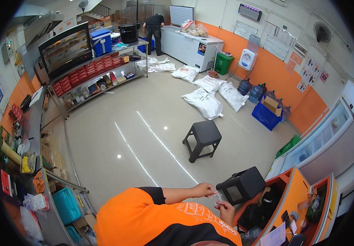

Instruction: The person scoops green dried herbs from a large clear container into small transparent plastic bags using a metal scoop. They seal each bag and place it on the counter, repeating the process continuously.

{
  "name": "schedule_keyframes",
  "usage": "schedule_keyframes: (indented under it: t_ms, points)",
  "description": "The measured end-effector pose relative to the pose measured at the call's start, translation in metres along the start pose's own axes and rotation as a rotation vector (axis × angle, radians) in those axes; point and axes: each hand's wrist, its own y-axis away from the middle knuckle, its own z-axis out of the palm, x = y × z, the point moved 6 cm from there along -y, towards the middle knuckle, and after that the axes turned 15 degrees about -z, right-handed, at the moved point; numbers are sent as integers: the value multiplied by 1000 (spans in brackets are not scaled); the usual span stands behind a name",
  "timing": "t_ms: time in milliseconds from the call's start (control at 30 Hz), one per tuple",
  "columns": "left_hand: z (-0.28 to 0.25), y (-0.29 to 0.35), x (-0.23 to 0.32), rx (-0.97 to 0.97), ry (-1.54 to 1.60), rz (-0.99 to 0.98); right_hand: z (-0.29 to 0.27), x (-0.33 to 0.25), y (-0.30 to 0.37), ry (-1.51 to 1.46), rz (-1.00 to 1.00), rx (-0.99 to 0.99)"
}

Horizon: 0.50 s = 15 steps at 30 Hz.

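Observation:
Bare hands meet in front of my orange shirt, at the lower middle of the head view. My left hand [204,190] is closed, its fingertips pinching one side of a small piece of clear plastic [218,198]. My right hand [227,212] grips the other side, fingers bent. The plastic is crumpled and see-through; whether it is a bag or a wrapper, I cannot tell. Just beyond the hands a dark grey stool [242,184] lies tipped on its side. Another dark stool [204,137] stands upright farther off.
At right, an orange cabinet [295,186] holds dark bags and small items. White sacks [203,102] lie on the floor near a chest freezer [193,47], where another person [154,33] bends over. Steel shelves [99,78] and a cluttered counter [31,135] line the left.

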Motion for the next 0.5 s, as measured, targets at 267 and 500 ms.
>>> schedule_keyframes:
  t_ms: [267,500]
  points:
    - [-5,27,38,209,-213,139,19,-16,0,-17,88,-20]
    - [12,21,25,-138,-39,63,16,8,5,-437,262,145]
